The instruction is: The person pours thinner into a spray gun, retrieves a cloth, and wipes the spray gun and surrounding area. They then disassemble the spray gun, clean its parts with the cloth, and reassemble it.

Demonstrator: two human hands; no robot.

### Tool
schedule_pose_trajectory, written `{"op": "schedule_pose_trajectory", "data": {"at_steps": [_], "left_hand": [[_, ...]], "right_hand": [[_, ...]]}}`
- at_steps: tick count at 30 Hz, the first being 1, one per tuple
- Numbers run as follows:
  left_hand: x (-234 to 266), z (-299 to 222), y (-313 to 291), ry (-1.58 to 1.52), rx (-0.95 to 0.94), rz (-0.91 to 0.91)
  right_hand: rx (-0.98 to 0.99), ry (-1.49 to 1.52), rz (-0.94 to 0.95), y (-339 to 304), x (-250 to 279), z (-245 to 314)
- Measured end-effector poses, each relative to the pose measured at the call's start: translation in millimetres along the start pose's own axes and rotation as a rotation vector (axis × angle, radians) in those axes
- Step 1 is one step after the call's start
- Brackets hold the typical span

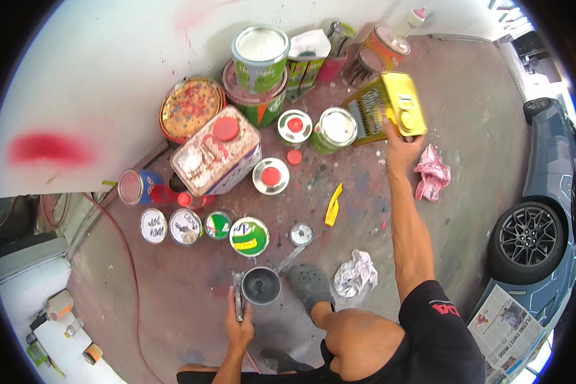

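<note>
Yellow rectangular tin [390, 105] gripped by right hand [400, 146] | spray gun cup [260, 285] clasped by left hand [239, 328] | four small round tins [201, 226] rowed.

Left hand [239, 328] low and near the body, fingers curled shut in a grip, forearm entering from the lower edge. Right hand [400, 148] at full reach forward, arm straight, fingers clasped upward.

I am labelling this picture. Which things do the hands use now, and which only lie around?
In use:
- yellow can, held by right hand
- spray gun cup, held by left hand

Lying about:
- pink rag
- white rag
- yellow strip
- newspaper
</note>
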State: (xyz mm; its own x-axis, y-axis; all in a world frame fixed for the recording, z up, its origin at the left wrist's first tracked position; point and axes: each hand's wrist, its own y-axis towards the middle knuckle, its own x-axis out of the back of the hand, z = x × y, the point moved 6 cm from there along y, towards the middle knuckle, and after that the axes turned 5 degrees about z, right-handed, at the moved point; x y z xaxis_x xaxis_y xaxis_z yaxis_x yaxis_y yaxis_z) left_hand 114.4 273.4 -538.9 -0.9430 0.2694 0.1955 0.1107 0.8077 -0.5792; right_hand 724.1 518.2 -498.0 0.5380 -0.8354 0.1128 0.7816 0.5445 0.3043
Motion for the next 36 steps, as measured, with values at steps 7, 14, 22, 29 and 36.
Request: {"op": "schedule_pose_trajectory", "data": {"at_steps": [7, 14, 22, 29, 36], "left_hand": [[-4.1, -10.3, 2.4, 0.057, -0.089, 0.012], [-16.1, -13.7, 2.1, 0.174, -0.264, -0.082], [-24.3, -17.3, -20.5, 0.249, -0.325, -0.038], [-19.9, -17.5, -33.0, 0.289, -0.367, -0.034], [-13.0, -9.1, -38.5, 0.281, -0.343, -0.045]], "right_hand": [[0.017, -0.149, 0.126, -78.9, 110.5, 78.7], [0.051, -0.47, 0.314, -166.4, 178.4, 178.7], [0.141, -0.417, 0.681, -250.2, 166.8, 230.0], [0.602, -0.653, 0.843, -272.6, 136.2, 269.9], [0.823, -0.718, 0.94, -282.4, 109.7, 288.6]]}}
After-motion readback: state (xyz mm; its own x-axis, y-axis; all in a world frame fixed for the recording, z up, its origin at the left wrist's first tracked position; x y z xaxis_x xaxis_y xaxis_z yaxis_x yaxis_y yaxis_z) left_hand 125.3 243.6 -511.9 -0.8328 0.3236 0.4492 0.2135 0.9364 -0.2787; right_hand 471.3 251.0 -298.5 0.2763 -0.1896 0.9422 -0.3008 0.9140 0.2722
